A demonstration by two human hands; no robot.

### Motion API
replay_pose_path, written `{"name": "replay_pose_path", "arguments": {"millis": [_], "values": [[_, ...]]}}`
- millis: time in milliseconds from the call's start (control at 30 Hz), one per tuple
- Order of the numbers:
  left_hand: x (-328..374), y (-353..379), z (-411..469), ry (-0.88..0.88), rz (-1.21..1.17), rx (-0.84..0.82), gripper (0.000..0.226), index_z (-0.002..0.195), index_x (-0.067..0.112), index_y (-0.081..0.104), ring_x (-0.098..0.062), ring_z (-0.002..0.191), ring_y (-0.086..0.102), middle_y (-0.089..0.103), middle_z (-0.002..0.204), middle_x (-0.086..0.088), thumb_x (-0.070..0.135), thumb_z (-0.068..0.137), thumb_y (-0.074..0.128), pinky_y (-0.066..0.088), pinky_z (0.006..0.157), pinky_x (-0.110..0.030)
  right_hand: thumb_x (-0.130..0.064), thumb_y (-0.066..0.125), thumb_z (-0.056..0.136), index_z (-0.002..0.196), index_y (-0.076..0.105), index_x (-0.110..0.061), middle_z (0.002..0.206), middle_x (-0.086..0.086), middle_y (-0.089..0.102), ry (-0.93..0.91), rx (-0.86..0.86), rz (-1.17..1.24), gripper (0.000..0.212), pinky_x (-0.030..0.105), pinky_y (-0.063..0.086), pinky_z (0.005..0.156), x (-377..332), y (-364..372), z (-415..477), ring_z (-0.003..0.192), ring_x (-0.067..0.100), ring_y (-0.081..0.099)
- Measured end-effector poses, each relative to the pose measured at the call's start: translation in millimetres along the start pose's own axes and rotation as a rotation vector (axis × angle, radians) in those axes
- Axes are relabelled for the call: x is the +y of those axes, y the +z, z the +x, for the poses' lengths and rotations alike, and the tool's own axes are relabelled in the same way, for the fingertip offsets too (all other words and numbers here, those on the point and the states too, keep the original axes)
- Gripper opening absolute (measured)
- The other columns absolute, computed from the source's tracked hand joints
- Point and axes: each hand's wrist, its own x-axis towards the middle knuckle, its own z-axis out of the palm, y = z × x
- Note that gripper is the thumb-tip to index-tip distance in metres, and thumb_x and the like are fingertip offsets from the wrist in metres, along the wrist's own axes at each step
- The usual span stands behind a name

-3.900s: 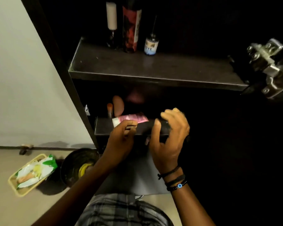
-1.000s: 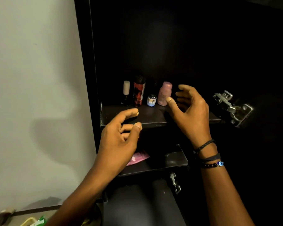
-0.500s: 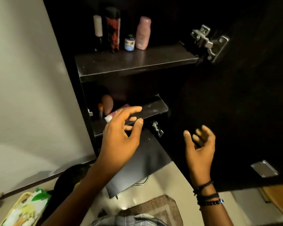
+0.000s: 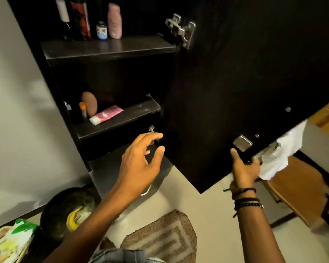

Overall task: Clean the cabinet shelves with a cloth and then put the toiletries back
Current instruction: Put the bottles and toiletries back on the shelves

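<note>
- Head view, shelves: toiletries are in place. A pink bottle (image 4: pixel 114 19) and a small blue bottle (image 4: pixel 101 31) stand on the upper shelf (image 4: pixel 122 46); a pink tube (image 4: pixel 106 115) lies on the lower shelf (image 4: pixel 139 112).
- Left hand (image 4: pixel 142 160): grip slack, fingers spread, holding nothing, just below the lower shelf near the lower hinge (image 4: pixel 152 129).
- Right hand (image 4: pixel 243 168): grip closed round the bottom edge of the door (image 4: pixel 245 73).
- Cloth (image 4: pixel 281 156): white, just beside that hand; its support cannot be told.
- Judgement: closing the door appears to be the step. Clear the left hand from the hinge side first, then swing slowly to avoid jarring the bottles.
</note>
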Motion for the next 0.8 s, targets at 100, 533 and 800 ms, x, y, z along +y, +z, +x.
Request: {"name": "replay_pose_path", "arguments": {"millis": [100,533,800], "values": [[6,8,-23,0.002,0.015,-0.001,0.029,0.117,0.027,0.061,0.001,0.106,0.055,0.058,0.115,0.015,0.022,0.088,0.061,0.051,0.087,-0.021,-0.028,0.070,0.083,0.120,0.054,-0.008,0.118,0.009,0.062,-0.093,-0.047,-0.008,0.045,0.033,0.051,0.093,2,-11,-11,0.105,0.020,0.059],[1,-28,-86,-0.064,0.040,0.089,0.031,0.120,0.027,0.059,0.000,0.110,0.055,0.059,0.118,0.012,0.024,0.089,0.060,0.051,0.092,-0.027,-0.019,0.063,0.088,0.137,0.036,-0.007,0.132,0.009,0.045,-0.479,-0.291,-0.236,0.057,0.020,0.037,0.094,52,-14,-163,0.120,0.016,0.046],[-26,-78,-77,-0.084,0.020,0.114,0.031,0.124,0.026,0.056,-0.002,0.115,0.055,0.059,0.124,0.011,0.023,0.093,0.054,0.049,0.096,-0.029,-0.019,0.052,0.094,0.148,0.022,-0.016,0.147,-0.001,0.029,-0.784,-0.651,-0.324,0.062,0.033,0.040,0.109,55,35,-247,0.136,0.009,0.034]]}}
